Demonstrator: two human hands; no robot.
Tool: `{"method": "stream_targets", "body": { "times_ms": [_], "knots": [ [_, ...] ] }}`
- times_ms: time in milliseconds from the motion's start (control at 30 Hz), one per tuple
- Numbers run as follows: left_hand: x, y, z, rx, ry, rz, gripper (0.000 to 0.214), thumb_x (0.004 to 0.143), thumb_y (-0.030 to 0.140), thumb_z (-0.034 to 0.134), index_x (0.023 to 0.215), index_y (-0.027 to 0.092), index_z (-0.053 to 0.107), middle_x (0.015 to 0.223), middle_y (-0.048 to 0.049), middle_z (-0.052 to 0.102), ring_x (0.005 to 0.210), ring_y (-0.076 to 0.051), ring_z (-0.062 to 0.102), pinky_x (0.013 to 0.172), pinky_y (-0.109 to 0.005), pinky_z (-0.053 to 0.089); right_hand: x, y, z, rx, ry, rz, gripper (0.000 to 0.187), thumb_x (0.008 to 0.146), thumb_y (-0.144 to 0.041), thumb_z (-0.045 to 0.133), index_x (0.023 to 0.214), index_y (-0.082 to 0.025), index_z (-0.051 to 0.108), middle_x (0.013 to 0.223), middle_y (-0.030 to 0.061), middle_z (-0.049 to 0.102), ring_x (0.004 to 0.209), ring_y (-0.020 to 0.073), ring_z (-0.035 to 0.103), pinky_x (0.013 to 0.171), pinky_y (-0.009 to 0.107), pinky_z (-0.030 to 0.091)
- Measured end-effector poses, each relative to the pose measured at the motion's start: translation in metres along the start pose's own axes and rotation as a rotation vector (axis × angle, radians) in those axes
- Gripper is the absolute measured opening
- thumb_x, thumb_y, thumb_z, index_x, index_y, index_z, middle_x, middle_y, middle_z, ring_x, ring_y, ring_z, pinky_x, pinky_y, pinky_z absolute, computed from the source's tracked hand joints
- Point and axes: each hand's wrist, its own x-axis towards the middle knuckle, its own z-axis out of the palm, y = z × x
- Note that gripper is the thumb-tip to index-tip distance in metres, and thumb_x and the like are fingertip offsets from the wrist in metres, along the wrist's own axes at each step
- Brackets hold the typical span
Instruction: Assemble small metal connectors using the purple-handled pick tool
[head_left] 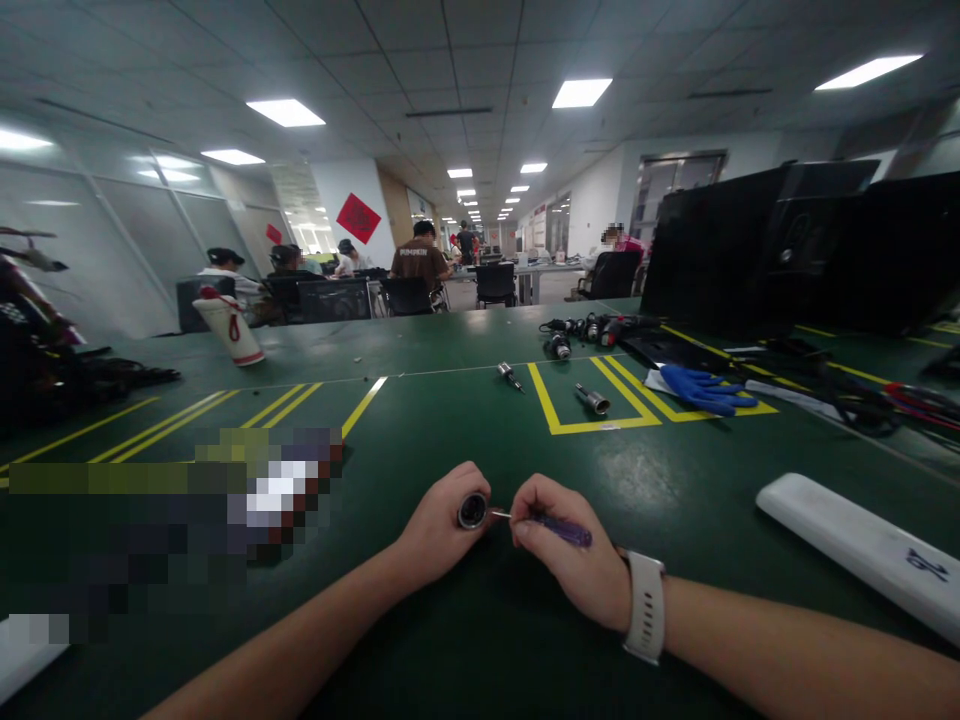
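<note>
Clasping a metal tube, left hand, fingers curled round it, screwdriver at three o'clock, right hand, fingers clamped on it

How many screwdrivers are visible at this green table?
1: the purple-handled screwdriver in the right hand, pointed toward the metal part in the left hand. Others may be hidden among the cables.

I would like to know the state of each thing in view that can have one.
Left hand: closed around the metal cylinder.
Metal cylinder: held, open end toward the camera.
Right hand: closed around the screwdriver.
Screwdriver: held, shaft pointing toward the metal cylinder; tip contact unclear.
Other metal part: lying between yellow tape lines.
Blue glove: lying unworn.
White wrist strap: worn.
Ceiling lights: lit.
</note>
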Motion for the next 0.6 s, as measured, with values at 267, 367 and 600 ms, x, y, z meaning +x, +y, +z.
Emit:
{"method": "stream_targets", "body": {
  "times_ms": [267, 367, 600],
  "knots": [
    [-0.0016, 0.0, 0.002, 0.036, 0.013, 0.001, 0.01, 0.077, 0.021, 0.055, 0.071, 0.019, 0.047, 0.077, 0.0003, 0.05, 0.069, -0.014, 0.049, 0.061, -0.026, 0.039, 0.0003, 0.0035, 0.0031, -0.017, 0.013, 0.019, 0.008, 0.074, -0.01, 0.048, 0.069, -0.017, 0.05, 0.064, -0.0021, 0.05, 0.06, 0.0126, 0.047, 0.056, 0.025, 0.037],
    [-0.0014, 0.0009, 0.0016, 0.04, 0.043, -0.013, 0.01, 0.076, 0.022, 0.056, 0.071, 0.019, 0.047, 0.076, 0.0005, 0.05, 0.069, -0.014, 0.049, 0.06, -0.026, 0.039, 0.0002, 0.0032, 0.0032, -0.012, 0.021, 0.012, 0.008, 0.074, -0.011, 0.048, 0.07, -0.017, 0.05, 0.064, -0.0022, 0.05, 0.06, 0.0126, 0.047, 0.057, 0.025, 0.037],
    [-0.0014, 0.0027, 0.0013, 0.063, 0.107, -0.098, 0.015, 0.075, 0.028, 0.058, 0.074, 0.019, 0.046, 0.073, 0.0011, 0.051, 0.064, -0.015, 0.048, 0.056, -0.026, 0.038, -0.0022, 0.001, 0.0018, 0.0, 0.022, -0.002, 0.009, 0.076, -0.011, 0.048, 0.07, -0.017, 0.05, 0.064, -0.0026, 0.05, 0.06, 0.0119, 0.047, 0.057, 0.024, 0.038]
  ]
}}
